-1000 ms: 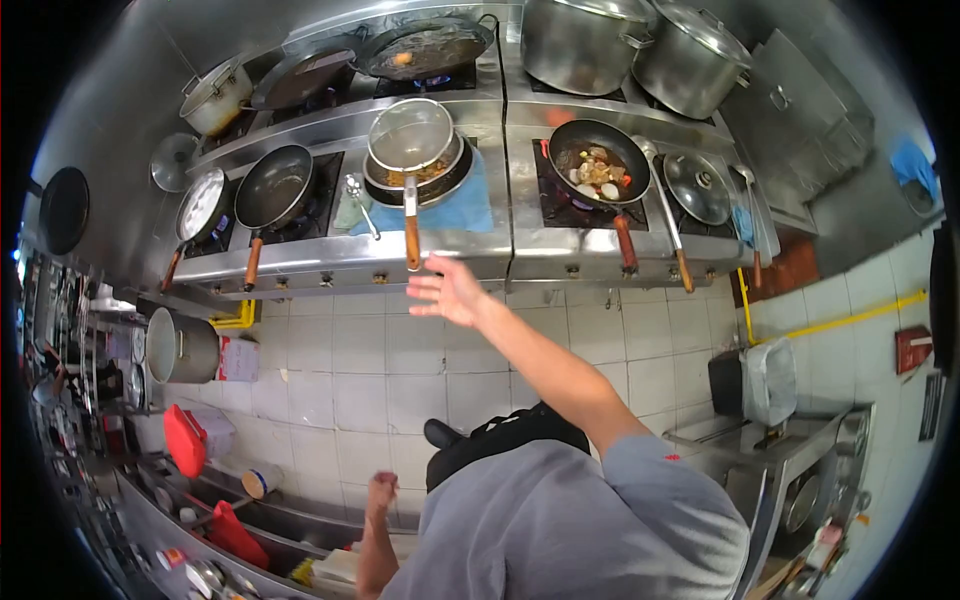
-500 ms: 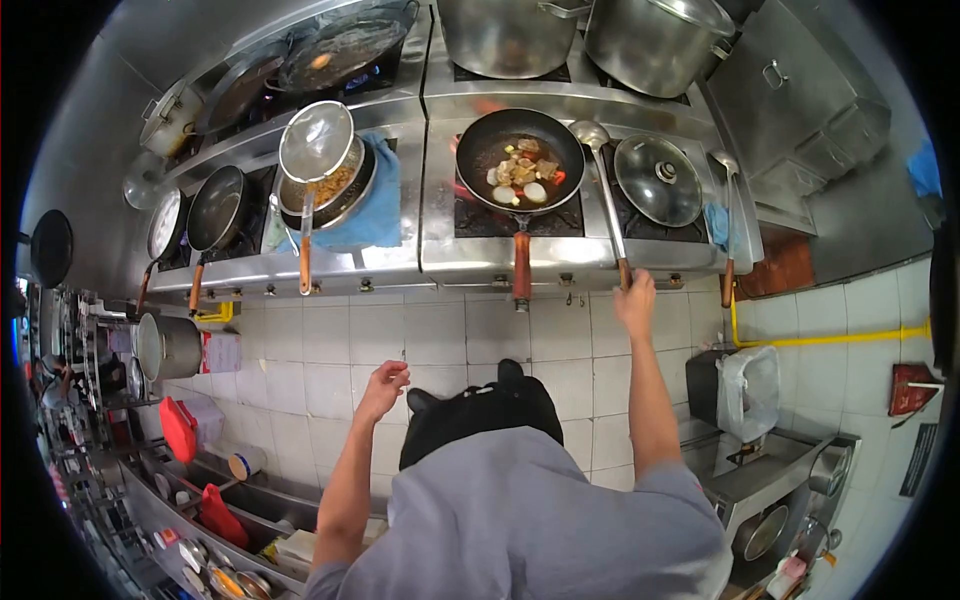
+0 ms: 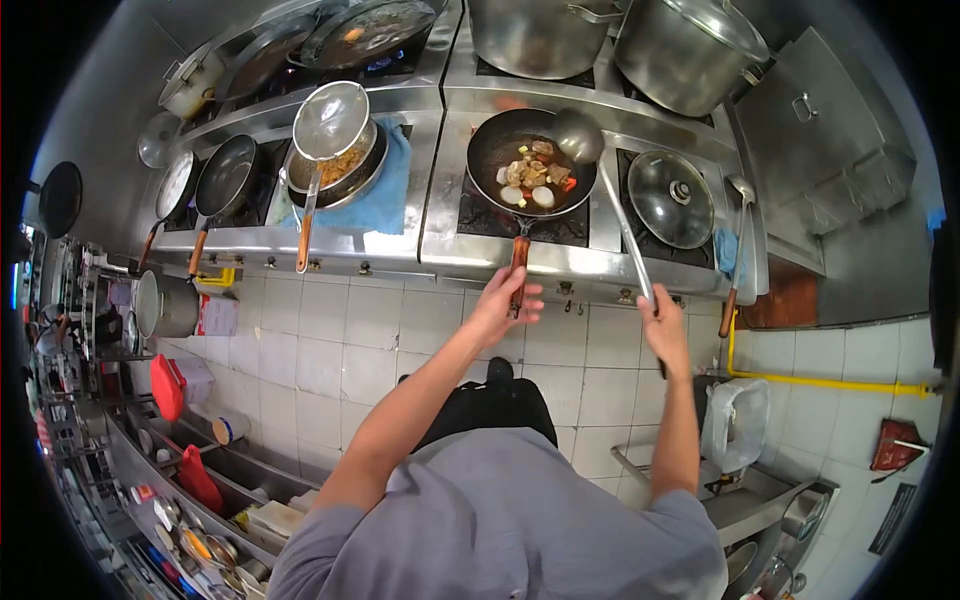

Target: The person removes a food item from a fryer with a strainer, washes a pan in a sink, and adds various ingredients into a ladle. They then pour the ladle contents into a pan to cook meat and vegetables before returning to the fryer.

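My right hand is closed around the long handle of a steel ladle. The ladle's bowl sits over the right inner side of a dark frying pan on the stove. In the pan are pieces of meat, pale round slices and red bits in brown liquid. At the pan's wooden handle is my left hand, its fingers apart and reaching past the handle to the right, not wrapped around it.
Right of the pan lie a glass lid and another long-handled utensil. To the left, a strainer rests over a pan on a blue cloth. Large pots stand behind. A yellow pipe runs along the right wall.
My left hand has moved up and right to the pan's handle. With my right hand, the ladle came off the stove top, its bowl shifting left over the pan.
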`<action>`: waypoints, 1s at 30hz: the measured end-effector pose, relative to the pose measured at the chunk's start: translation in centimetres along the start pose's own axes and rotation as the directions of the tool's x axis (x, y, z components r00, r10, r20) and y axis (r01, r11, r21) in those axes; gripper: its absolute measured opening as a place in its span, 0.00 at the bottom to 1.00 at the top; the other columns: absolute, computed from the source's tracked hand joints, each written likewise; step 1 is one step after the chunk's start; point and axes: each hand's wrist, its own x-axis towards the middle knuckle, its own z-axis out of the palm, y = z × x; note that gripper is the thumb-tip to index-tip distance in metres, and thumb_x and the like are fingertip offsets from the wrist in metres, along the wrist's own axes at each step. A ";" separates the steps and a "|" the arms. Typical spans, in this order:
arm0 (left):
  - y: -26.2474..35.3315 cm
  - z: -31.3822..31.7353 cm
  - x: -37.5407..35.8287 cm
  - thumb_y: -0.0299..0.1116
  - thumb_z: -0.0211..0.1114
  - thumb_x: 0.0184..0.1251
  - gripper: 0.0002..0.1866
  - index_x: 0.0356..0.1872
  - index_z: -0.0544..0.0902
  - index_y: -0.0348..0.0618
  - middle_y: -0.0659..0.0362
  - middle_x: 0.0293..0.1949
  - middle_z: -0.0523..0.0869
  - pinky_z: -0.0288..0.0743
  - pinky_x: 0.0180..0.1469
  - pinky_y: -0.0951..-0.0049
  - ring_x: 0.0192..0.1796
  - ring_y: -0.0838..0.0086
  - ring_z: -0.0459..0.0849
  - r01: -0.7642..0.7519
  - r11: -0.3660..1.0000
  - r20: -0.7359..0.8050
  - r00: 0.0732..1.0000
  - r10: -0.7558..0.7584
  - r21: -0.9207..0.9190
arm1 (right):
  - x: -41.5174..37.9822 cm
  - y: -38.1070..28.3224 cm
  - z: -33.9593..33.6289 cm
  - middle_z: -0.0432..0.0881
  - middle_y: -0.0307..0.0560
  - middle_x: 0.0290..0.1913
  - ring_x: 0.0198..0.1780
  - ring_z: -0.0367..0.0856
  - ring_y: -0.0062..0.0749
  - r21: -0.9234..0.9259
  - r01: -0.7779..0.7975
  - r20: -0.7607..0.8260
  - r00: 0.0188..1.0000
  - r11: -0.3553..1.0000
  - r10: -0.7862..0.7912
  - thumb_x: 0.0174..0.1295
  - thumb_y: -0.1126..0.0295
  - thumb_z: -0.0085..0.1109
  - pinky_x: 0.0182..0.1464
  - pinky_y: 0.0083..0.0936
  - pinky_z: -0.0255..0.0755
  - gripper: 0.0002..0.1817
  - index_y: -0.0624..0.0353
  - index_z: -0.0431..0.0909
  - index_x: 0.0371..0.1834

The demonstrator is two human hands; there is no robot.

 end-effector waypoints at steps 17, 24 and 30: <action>-0.1 -1.5 0.3 0.40 0.57 0.74 0.10 0.42 0.67 0.49 0.66 0.25 0.71 0.58 0.16 0.78 0.17 0.81 0.66 -0.010 0.992 -0.123 0.992 0.025 0.123 | 2.1 -8.2 3.1 0.83 0.60 0.40 0.39 0.81 0.63 -0.518 0.116 -0.053 0.985 0.848 -0.167 0.63 0.70 0.57 0.40 0.54 0.73 0.16 0.61 0.72 0.52; -0.5 -0.7 0.9 0.43 0.58 0.74 0.12 0.46 0.69 0.48 0.65 0.26 0.72 0.58 0.15 0.79 0.17 0.82 0.66 -0.029 0.994 -0.169 0.985 0.046 0.103 | 1.8 -6.4 -1.6 0.84 0.56 0.39 0.41 0.81 0.61 -0.420 0.104 -0.040 0.990 0.901 -0.133 0.63 0.67 0.60 0.41 0.49 0.74 0.17 0.52 0.75 0.55; -1.5 0.4 1.8 0.42 0.60 0.73 0.12 0.48 0.71 0.51 0.64 0.28 0.74 0.57 0.14 0.79 0.18 0.82 0.67 -0.040 0.997 -0.203 0.978 0.053 0.065 | 4.0 0.6 3.4 0.83 0.59 0.43 0.43 0.82 0.60 -0.129 -0.112 -0.192 0.978 0.985 0.086 0.63 0.67 0.59 0.45 0.50 0.74 0.22 0.54 0.72 0.61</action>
